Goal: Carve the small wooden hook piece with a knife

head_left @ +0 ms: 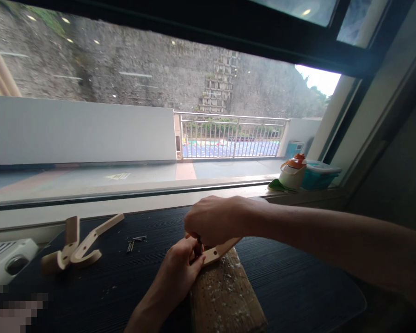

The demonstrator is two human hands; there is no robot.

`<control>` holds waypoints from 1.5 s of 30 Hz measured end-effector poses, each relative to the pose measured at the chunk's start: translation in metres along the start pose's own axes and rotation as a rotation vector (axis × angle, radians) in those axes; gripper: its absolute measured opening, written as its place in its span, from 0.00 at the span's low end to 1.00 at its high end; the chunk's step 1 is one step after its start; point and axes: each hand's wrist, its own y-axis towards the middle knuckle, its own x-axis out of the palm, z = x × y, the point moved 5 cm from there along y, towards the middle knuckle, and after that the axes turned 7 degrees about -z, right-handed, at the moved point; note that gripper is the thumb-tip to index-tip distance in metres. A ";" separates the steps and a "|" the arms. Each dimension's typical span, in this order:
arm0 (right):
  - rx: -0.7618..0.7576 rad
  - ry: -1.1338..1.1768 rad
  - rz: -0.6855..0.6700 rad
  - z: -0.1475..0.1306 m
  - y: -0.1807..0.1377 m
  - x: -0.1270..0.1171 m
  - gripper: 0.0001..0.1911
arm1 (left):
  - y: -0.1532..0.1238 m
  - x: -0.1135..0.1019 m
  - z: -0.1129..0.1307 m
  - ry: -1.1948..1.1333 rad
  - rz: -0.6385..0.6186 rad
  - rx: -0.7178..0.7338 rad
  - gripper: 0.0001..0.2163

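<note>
A pale wooden hook piece (212,255) with a drilled hole lies across the end of a worn wooden block (229,296). My left hand (180,259) grips the near-left end of this piece, thumb along its edge. Just above, my right hand (215,219) is closed in a fist, knuckles up. A small dark bit shows beneath its fingers, close to my left fingertips; what the fist holds is hidden. Behind the right wrist, the far end of the wooden piece is partly covered.
More bent wooden hook pieces (85,249) lie at left on the dark table (142,286), near several screws (135,242). A white device (10,259) stands at far left. On the windowsill are an orange-capped bottle (293,171) and a teal box (319,175).
</note>
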 end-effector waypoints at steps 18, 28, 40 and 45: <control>0.036 0.030 0.018 0.008 -0.002 0.002 0.11 | 0.001 0.000 0.004 0.023 -0.021 0.022 0.03; 0.054 0.137 0.116 0.020 0.006 0.014 0.09 | 0.001 0.004 -0.002 -0.051 0.018 0.043 0.02; -0.008 -0.017 0.054 0.008 -0.005 0.003 0.08 | 0.002 0.000 0.007 -0.030 -0.002 0.037 0.04; -0.004 -0.014 0.105 0.014 0.006 0.009 0.06 | 0.002 0.002 0.004 -0.075 -0.019 0.058 0.03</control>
